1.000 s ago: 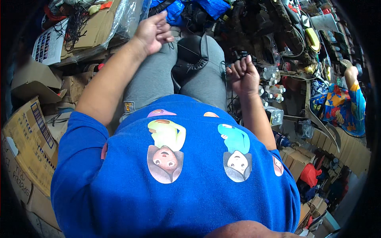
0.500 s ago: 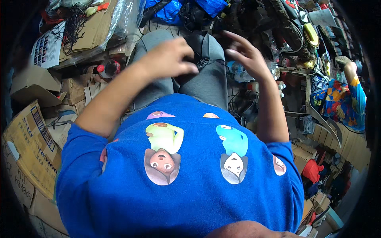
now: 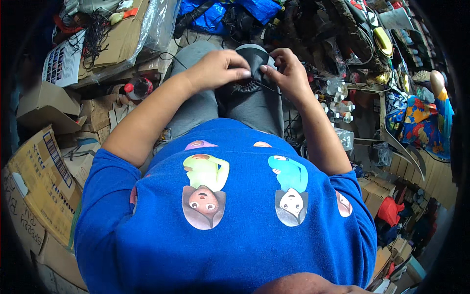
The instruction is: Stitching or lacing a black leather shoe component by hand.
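Observation:
A black leather-like piece (image 3: 255, 60), perhaps part of a shoe, lies across my knees. Coarse looped stitching runs along its lower curved edge, and a thin dark strand or tool sticks out to the right. My left hand (image 3: 223, 69) is closed at its left side, thumb and fingers pressed together near the stitched opening; what they pinch is hidden. From the right, my right hand (image 3: 289, 76) grips the piece's edge, thumb on top and fingers curled. Grey trousers (image 3: 193, 105) cover my legs beneath it.
To the left are a red-capped bottle (image 3: 138, 88), an open cardboard box (image 3: 46, 108) and a flattened carton (image 3: 41, 181). Small clear bottles (image 3: 338, 105) stand right of my right forearm. A curved metal blade (image 3: 391, 137) lies beyond them. Blue plastic (image 3: 210, 19) is at the far side.
My right hand has come in from the right and closed on the black piece. My left hand has shifted slightly right and up onto it. The view has moved slightly.

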The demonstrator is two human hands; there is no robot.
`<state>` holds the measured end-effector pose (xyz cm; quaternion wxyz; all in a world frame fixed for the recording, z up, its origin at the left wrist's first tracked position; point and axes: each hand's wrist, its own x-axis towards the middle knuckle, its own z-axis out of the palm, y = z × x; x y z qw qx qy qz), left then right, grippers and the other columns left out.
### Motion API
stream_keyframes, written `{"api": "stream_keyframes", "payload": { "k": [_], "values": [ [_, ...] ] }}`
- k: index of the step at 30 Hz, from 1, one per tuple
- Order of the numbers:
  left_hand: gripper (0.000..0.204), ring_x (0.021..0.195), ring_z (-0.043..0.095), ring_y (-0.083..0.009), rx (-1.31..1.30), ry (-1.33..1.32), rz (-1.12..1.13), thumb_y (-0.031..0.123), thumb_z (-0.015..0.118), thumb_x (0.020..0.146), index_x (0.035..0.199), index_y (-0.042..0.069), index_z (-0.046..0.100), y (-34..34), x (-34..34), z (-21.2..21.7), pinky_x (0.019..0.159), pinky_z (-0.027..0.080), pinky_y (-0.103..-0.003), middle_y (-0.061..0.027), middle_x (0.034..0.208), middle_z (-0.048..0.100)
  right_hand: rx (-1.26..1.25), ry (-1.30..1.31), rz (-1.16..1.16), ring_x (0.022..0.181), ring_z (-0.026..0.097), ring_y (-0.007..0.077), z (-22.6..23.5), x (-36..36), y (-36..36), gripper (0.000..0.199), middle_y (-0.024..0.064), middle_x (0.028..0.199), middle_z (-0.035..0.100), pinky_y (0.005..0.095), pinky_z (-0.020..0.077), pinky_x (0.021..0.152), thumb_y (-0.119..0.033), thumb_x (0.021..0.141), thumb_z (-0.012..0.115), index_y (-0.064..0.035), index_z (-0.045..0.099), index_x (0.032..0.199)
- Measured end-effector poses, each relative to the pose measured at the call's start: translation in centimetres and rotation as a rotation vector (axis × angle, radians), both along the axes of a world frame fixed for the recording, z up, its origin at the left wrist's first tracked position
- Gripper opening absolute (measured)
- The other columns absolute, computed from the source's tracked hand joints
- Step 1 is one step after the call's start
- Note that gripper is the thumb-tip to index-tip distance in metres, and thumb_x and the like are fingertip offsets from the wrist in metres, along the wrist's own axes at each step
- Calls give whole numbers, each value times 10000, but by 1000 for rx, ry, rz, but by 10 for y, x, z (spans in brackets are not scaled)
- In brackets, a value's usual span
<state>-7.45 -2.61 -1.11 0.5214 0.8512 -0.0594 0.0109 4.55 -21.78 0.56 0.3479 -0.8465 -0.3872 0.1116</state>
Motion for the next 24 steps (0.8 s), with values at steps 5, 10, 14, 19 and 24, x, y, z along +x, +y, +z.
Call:
{"api": "stream_keyframes", "payload": {
  "k": [5,10,14,19,24],
  "values": [
    [440,1052,540,-261,156,-3,1,249,690,769,1144,53,570,-4,34,-10,924,423,-340,-137,1074,569,-173,542,153,647,418,42,20,-13,-10,291,-41,667,485,234,364,568,-260,873,641,5,563,785],
    [443,1027,534,-280,138,119,-52,290,737,711,1048,42,590,-13,50,-1,884,428,-345,-144,1061,543,-301,511,292,614,355,34,26,-12,-21,261,-64,628,397,252,314,521,-168,882,593,-5,509,696],
    [393,929,555,-232,152,223,-86,263,759,691,957,26,594,-14,58,0,796,441,-331,-125,954,579,-207,574,226,601,362,42,28,-18,-39,243,-70,621,373,249,311,519,-149,865,587,-12,494,688],
    [285,793,536,-109,-124,262,-92,147,755,710,909,21,595,-1,60,-13,726,428,-262,1,844,602,80,718,87,622,449,30,60,-7,-60,185,-58,647,475,208,358,538,-187,860,624,-31,603,762],
    [344,883,558,-128,-328,438,-254,128,720,743,1044,-3,617,9,62,3,817,428,-273,-18,955,622,-77,287,184,673,542,120,49,-16,-38,178,52,767,556,260,448,613,-79,815,655,-77,696,989]
  ]
}}
